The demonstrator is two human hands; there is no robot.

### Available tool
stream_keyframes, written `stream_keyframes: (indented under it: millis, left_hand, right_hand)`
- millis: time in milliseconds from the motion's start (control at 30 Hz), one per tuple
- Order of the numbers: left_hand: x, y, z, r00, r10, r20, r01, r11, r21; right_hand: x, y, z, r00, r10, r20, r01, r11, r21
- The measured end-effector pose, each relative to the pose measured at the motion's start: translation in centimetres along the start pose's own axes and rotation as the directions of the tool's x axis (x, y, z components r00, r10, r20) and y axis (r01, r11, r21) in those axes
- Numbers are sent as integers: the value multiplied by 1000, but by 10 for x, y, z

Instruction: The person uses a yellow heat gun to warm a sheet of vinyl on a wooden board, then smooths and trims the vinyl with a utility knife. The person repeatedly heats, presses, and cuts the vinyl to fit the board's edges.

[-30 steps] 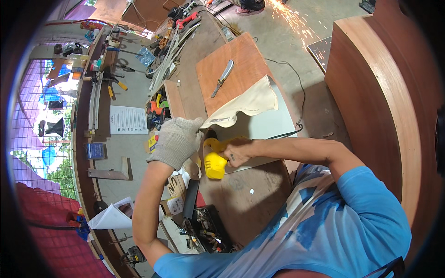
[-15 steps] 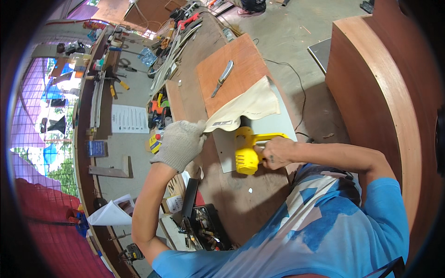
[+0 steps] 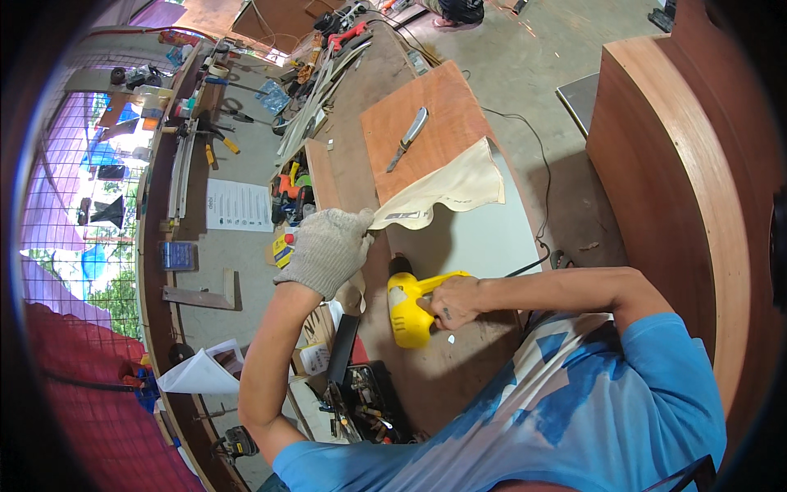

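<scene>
My left hand (image 3: 329, 250), in a grey knitted glove, is closed on the near left corner of a cream flexible sheet (image 3: 455, 187). That sheet is lifted in a wavy fold, its far edge along the reddish-brown wood surface (image 3: 426, 107). A pale, smooth panel (image 3: 488, 238) shows beneath and beside it. In my bare right hand (image 3: 455, 302) is a yellow heat gun (image 3: 407, 316), gripped by its handle. Its dark nozzle points away from me, toward the area below the lifted sheet. A knife (image 3: 408, 139) lies on the wood surface, beyond the sheet.
Left of the workbench (image 3: 414, 394) is a shelf with papers (image 3: 238, 205), pliers (image 3: 221, 141) and small tools. A black toolbox (image 3: 373, 402) sits near my left arm. A power cord (image 3: 545, 180) runs along the right. A curved wooden piece (image 3: 656, 180) stands at right.
The heat gun has come back toward me and slightly left, its nozzle now out from under the sheet's edge. My left hand still holds the sheet's corner. The whole view has shifted slightly.
</scene>
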State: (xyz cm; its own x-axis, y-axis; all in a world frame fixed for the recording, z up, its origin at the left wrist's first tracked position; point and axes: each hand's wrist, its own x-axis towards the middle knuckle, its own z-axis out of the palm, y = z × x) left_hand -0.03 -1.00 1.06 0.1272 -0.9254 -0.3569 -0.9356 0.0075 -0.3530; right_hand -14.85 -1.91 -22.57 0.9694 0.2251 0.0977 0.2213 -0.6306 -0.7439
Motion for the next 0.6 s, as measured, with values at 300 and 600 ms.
stream_keyframes:
  millis: [300, 600]
  left_hand:
    - [13, 0, -13, 996, 74, -52, -73, 997, 18]
    - [6, -4, -8, 999, 35, -34, -37, 998, -46]
  right_hand:
    - [65, 48, -4, 989, 0, -150, 4, 1000, 22]
    - [-17, 4, -25, 996, 90, -9, -90, 996, 1]
